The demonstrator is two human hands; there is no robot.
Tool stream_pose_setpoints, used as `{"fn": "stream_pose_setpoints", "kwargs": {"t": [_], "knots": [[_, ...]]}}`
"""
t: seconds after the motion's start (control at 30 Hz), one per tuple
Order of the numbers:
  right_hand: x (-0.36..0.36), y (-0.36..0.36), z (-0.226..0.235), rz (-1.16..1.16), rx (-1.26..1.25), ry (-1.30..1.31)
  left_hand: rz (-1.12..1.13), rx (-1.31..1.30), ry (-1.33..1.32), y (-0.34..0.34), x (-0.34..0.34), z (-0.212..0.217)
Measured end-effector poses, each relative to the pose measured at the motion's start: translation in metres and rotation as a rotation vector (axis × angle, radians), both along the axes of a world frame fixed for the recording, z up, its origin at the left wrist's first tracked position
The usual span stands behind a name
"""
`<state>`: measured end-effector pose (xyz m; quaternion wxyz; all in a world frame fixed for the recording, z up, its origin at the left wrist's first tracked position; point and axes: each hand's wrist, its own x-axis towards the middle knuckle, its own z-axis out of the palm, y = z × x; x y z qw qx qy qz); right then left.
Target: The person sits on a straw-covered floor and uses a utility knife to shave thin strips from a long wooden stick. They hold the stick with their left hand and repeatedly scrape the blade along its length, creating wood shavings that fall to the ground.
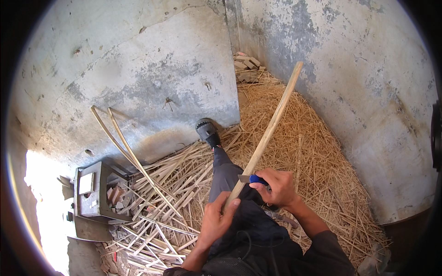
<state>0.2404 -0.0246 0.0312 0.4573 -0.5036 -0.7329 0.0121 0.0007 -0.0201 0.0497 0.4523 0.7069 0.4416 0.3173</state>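
Note:
A long pale strip of wood or bamboo (275, 120) slants up and away from my lap toward the far right corner. Its near end is gripped by my left hand (217, 217), the thumb pressed along the top. My right hand (280, 186) is closed around the blue handle of a knife (258, 180). The short, wide blade lies across the strip just beyond my left hand and appears to touch it. How deep the edge sits cannot be seen.
Cut strips (154, 232) litter the floor at the left, and a mound of straw-like shavings (317, 170) spreads at the right. Two long strips (126, 142) lean on the worn wall (138, 78) near a dark box-like casing (103, 214) holding rubble. Bricks (248, 62) fill the far corner. My shod foot (208, 131) touches the wall.

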Motion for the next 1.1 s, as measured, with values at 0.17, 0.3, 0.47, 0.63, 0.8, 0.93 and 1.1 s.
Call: {"fn": "stream_pose_setpoints", "kwargs": {"t": [0.17, 0.3, 0.47, 0.63, 0.8, 0.93, 1.1], "knots": [[0.005, 0.002, 0.007, -0.035, 0.02, 0.01, 0.01, 0.035, 0.061, -0.001, -0.001, 0.0], [0.016, 0.008, 0.003, -0.065, 0.044, 0.021, 0.027, 0.042, 0.061, -0.006, -0.002, 0.0], [0.022, 0.013, 0.002, -0.035, 0.072, 0.019, 0.023, 0.033, 0.067, -0.009, -0.006, -0.001], [0.026, 0.017, -0.001, -0.037, 0.079, 0.0, 0.038, -0.002, 0.083, -0.012, -0.01, -0.004], [0.035, 0.027, 0.0, -0.102, 0.111, 0.045, 0.053, 0.007, 0.073, -0.019, -0.02, -0.011], [0.079, 0.048, -0.013, -0.224, 0.105, 0.067, 0.037, -0.07, 0.129, -0.034, -0.04, -0.017], [0.137, 0.075, 0.0, -0.461, 0.057, 0.106, 0.006, -0.171, 0.179, -0.051, -0.063, -0.025]]}}
